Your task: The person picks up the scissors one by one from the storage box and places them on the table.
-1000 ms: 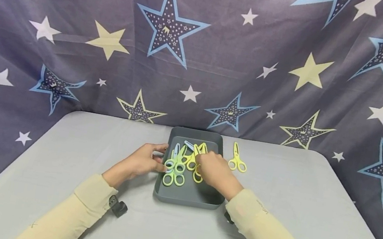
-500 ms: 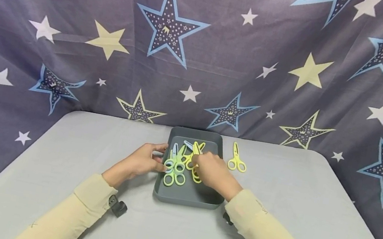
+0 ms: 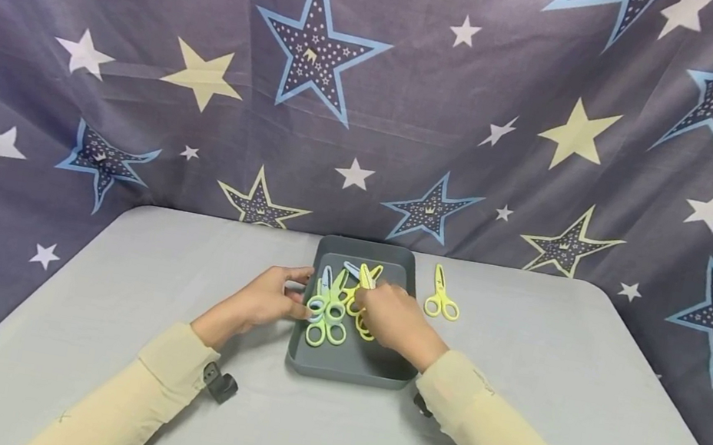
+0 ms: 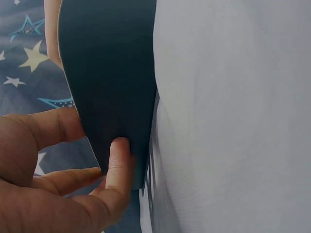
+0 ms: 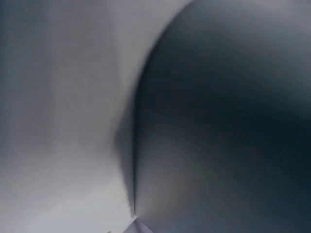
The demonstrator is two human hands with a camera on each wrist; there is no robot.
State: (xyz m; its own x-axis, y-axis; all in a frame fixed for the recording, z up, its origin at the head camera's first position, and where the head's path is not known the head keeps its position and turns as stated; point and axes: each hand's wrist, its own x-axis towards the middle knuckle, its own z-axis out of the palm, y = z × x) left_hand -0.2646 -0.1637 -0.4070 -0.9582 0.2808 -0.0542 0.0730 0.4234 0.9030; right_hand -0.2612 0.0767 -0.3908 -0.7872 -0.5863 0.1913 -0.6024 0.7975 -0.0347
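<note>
Slightly leftward now: right fingers point(image 3: 370, 302), grip unclear; left fingers point(image 4: 59, 127) apart at tray point(image 4: 107, 82); pale tabletop point(image 3: 309, 433), starry curtain point(image 3: 399, 128).

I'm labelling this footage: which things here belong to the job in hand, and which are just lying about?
Seemingly the job:
left hand
right hand
gray tray
scissors inside the tray

Probably just lying about:
yellow scissors beside the tray
starry cloth, just background

Pale table point(image 3: 309, 433) under gray tray point(image 3: 349, 377), yellow scissors point(image 3: 439, 293)
</note>
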